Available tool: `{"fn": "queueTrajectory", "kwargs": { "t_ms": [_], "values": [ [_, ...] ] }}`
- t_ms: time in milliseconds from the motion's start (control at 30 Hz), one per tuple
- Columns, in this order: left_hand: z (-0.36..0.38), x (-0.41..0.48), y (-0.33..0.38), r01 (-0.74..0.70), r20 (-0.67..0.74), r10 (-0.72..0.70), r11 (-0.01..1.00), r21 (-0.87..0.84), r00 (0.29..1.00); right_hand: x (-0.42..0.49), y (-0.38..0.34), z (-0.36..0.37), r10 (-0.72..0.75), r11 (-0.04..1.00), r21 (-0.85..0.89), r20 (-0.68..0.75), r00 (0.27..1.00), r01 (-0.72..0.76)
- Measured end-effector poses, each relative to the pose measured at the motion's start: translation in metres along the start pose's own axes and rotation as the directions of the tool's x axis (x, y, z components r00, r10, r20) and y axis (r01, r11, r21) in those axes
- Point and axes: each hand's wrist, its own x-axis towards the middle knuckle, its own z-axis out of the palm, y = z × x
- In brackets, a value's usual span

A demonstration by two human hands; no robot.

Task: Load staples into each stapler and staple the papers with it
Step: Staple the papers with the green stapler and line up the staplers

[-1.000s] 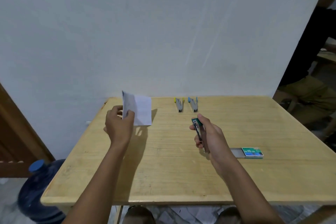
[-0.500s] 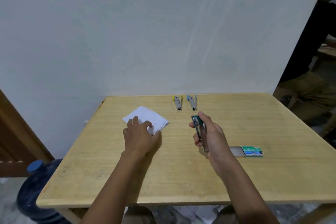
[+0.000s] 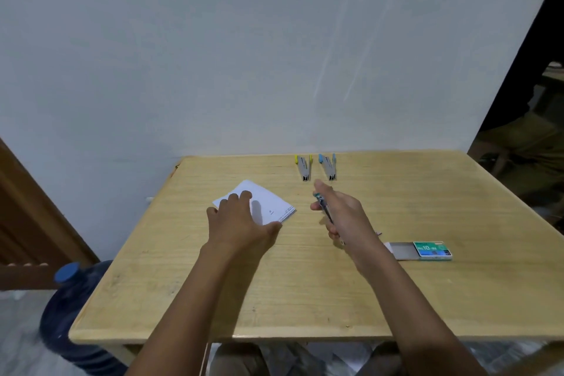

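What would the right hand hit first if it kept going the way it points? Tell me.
Probably the blue stapler at the table's far edge: the right hand, gripping the green stapler, points toward it. Depth is unclear; the yellow stapler lies close beside.

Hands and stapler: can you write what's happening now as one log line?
left hand: flat on papers | right hand: holding green stapler above table | two staplers: at far edge | staple box: open

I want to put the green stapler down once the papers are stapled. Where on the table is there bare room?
The near half of the table, in front of both hands, is bare, and so is the far right corner beyond the staple box. The back edge by the yellow stapler and blue stapler is tighter. The left hand covers the papers.
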Motion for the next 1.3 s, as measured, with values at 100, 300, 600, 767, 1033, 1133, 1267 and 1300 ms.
{"fn": "queueTrajectory", "kwargs": {
  "t_ms": [100,300,600,767,1033,1133,1267,1300],
  "values": [
    [-0.004,-0.003,0.001,-0.014,0.051,0.014,1.000,0.009,0.999,0.021,0.005,0.012,-0.039,0.959,-0.278,0.032,0.999,0.046],
    [-0.002,-0.015,-0.001,0.002,0.031,0.001,0.997,-0.071,1.000,0.047,0.002,0.044,-0.023,0.767,-0.635,0.115,0.993,0.091],
    [-0.016,-0.013,-0.014,-0.009,-0.081,-0.025,0.921,-0.390,0.996,0.021,-0.017,0.035,-0.127,0.964,-0.179,0.352,0.927,0.199],
    [-0.036,-0.014,-0.010,-0.095,-0.030,0.097,0.790,-0.605,0.995,0.015,-0.033,0.023,-0.261,0.872,-0.255,0.478,0.839,0.417],
    [-0.057,-0.021,0.000,-0.054,0.112,0.270,0.538,-0.841,0.956,0.015,-0.047,0.012,-0.392,0.832,-0.192,0.463,0.795,0.521],
    [-0.059,-0.024,0.002,0.017,0.141,0.249,0.443,-0.896,0.958,0.015,-0.044,0.013,-0.404,0.868,-0.149,0.343,0.848,0.473],
    [-0.060,-0.025,0.004,0.063,0.162,0.247,0.366,-0.929,0.955,0.009,-0.040,0.010,-0.344,0.914,-0.099,0.321,0.882,0.393],
    [-0.060,-0.026,0.004,0.073,0.172,0.248,0.363,-0.929,0.953,0.007,-0.038,0.009,-0.337,0.920,-0.087,0.325,0.884,0.383]
  ]
}}
